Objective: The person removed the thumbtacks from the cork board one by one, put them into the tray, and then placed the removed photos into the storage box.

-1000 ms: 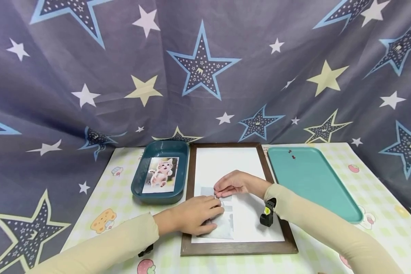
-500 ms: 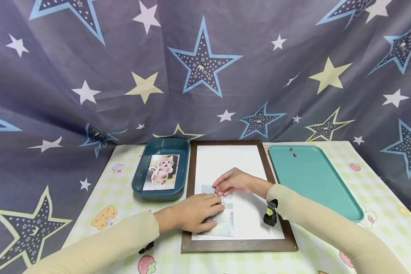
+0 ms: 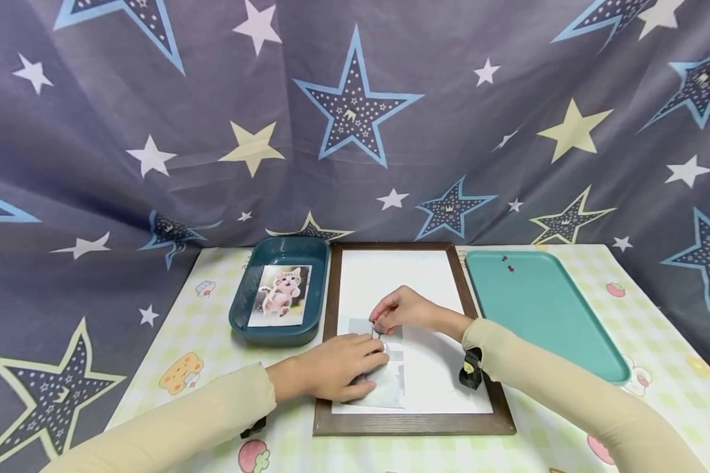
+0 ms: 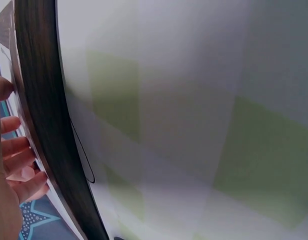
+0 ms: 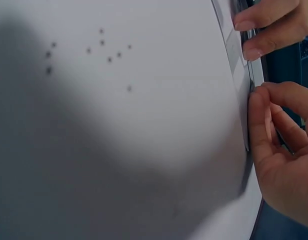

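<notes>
In the head view, my left hand rests on a pale grey-blue picture sheet, its fingers spread over the left part. The sheet lies on the lower left of a white board with a brown wooden frame. My right hand is at the sheet's upper edge, thumb and index finger pinching a small red push pin that they mostly cover. In the right wrist view, the right hand has its fingertips together close to the board, near the left hand's fingers.
A dark teal bin holding a kitten picture stands left of the frame. To the right lies a turquoise tray with red push pins near its far edge. A checked tablecloth covers the table.
The right hand's fingers have shifted slightly at the sheet's upper edge, still pinching the push pin. My left hand stays on the sheet. The head view has tilted a little.
</notes>
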`<state>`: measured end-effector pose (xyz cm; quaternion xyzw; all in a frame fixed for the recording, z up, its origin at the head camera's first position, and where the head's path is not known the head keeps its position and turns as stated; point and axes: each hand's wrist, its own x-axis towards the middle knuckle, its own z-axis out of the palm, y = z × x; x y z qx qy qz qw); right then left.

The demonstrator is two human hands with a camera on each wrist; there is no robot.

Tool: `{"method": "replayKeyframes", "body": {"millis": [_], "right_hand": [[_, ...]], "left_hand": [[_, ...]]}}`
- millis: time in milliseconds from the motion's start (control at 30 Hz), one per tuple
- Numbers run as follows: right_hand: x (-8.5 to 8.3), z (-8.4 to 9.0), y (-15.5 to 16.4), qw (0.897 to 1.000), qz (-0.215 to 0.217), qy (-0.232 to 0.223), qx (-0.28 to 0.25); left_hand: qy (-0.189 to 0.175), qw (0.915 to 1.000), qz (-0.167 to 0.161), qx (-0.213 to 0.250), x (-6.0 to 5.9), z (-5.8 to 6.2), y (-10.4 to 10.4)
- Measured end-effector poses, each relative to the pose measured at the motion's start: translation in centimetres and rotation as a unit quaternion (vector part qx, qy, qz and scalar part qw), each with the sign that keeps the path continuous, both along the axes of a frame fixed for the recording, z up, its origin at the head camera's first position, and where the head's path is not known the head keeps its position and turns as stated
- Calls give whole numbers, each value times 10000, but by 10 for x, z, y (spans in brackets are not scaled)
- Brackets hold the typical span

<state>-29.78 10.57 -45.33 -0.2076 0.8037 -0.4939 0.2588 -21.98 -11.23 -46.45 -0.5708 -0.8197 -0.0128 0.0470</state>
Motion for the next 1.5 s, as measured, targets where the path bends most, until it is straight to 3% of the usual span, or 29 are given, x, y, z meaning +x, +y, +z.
{"method": "replayKeyframes", "body": {"millis": [433, 1200, 1500], "right_hand": [[-2, -3, -4, 9998, 42, 179, -90], [2, -8, 1, 9995, 128, 268, -69], [2, -8, 1, 9989, 255, 388, -61]], "left_hand": [[-338, 9987, 164, -343, -5, 1, -3], [134, 9959, -768, -463, -15, 5, 0], [236, 9955, -812, -433, -17, 5, 1]]}}
